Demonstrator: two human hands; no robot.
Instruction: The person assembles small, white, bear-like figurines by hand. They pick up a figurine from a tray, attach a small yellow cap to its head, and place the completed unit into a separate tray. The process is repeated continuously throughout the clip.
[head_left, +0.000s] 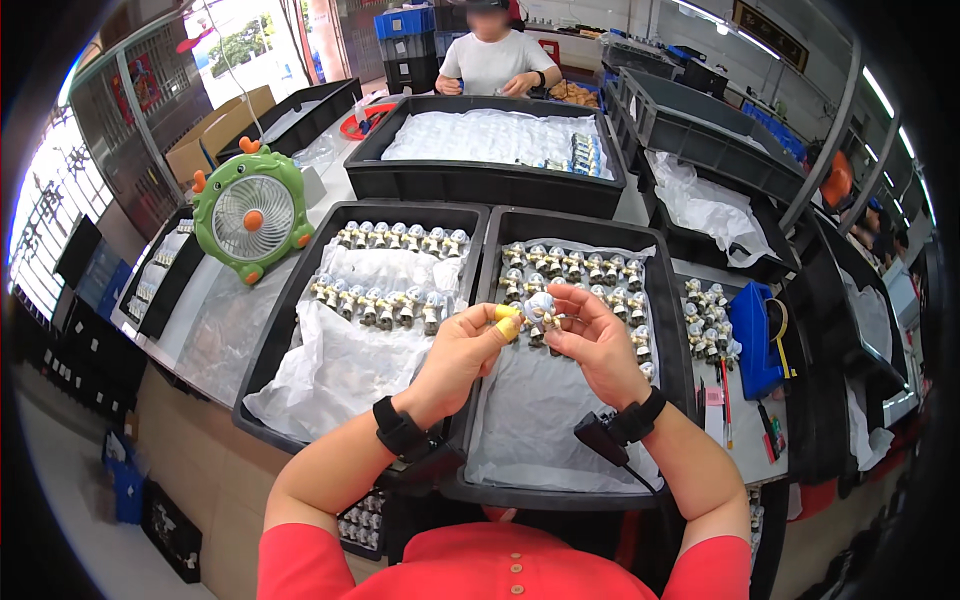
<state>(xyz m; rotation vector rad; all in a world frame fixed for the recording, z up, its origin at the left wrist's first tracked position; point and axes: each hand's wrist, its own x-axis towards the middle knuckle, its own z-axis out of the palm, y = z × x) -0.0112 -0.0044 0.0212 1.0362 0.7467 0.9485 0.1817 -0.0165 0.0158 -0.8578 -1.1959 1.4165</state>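
Head, rnd-headed figurine (541,308), crinkly wht paper (335,370)

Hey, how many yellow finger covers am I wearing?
2 visible, both on your left hand: the forefinger cover and the thumb cover. That hand's other fingertips are hidden, so there may be more.

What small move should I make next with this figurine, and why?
Perhaps lower the small white-headed, gold-bodied figurine toward the bare white lining of the black plastic tray: the left hand and right hand hold it above that tray, where similar figurines are arranged in rows.
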